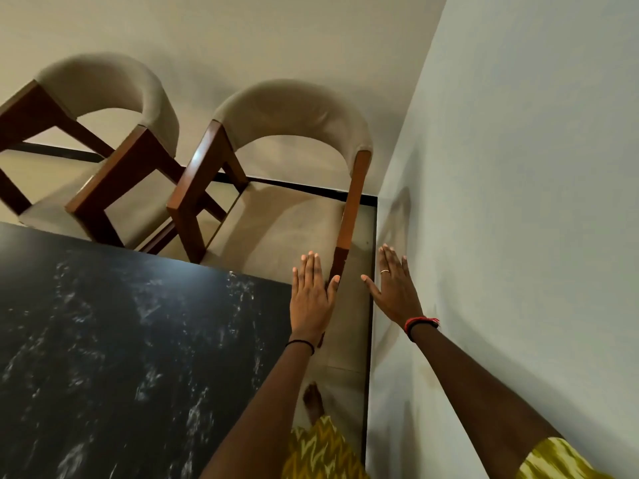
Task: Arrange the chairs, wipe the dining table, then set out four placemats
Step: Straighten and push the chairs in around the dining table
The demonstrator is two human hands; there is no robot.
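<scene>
Both hands were flat, fingers straight, gripping nothing. The left hand [311, 299] lay at the table's [121, 340] 2 o'clock corner, beside the near chair's [290, 112] wooden arm; contact unclear. The right hand [394, 292] was at its 3 o'clock, by the wall [518, 202]. The far chair [103, 81] stood at the near chair's 9 o'clock.
</scene>
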